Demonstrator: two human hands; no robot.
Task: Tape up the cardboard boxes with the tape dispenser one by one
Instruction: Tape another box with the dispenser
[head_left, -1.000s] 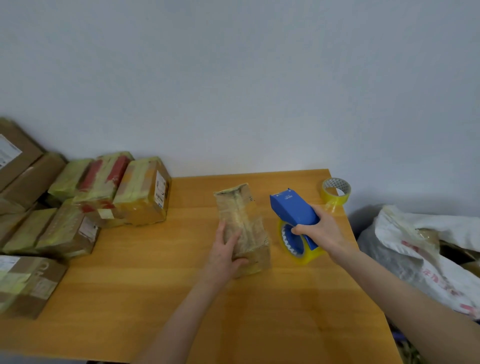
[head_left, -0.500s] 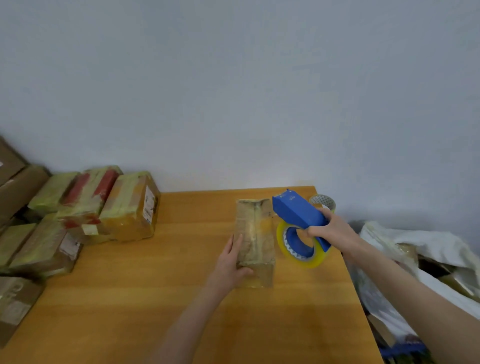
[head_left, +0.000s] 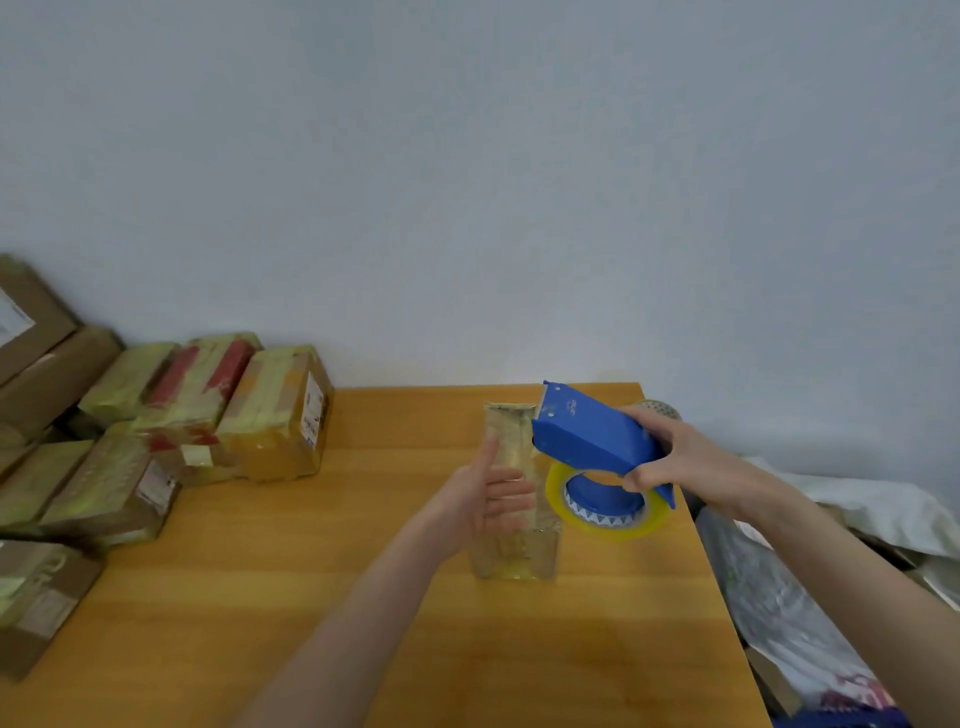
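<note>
The left hand (head_left: 485, 501) lies flat, fingers straight, on the small tape-wrapped cardboard box (head_left: 514, 499). Beside it, the right hand (head_left: 675, 465) grips the blue plastic tape dispenser (head_left: 592, 441) above the box's far end. Below them are an orange wooden table (head_left: 363, 597) and a pale wall (head_left: 467, 182) behind.

Tape dispenser (head_left: 592, 439) — now over box (head_left: 514, 551) end

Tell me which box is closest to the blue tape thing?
The lone box in the middle of the table, right beside the tape dispenser the right hand holds. The other boxes are piled at the left.
</note>
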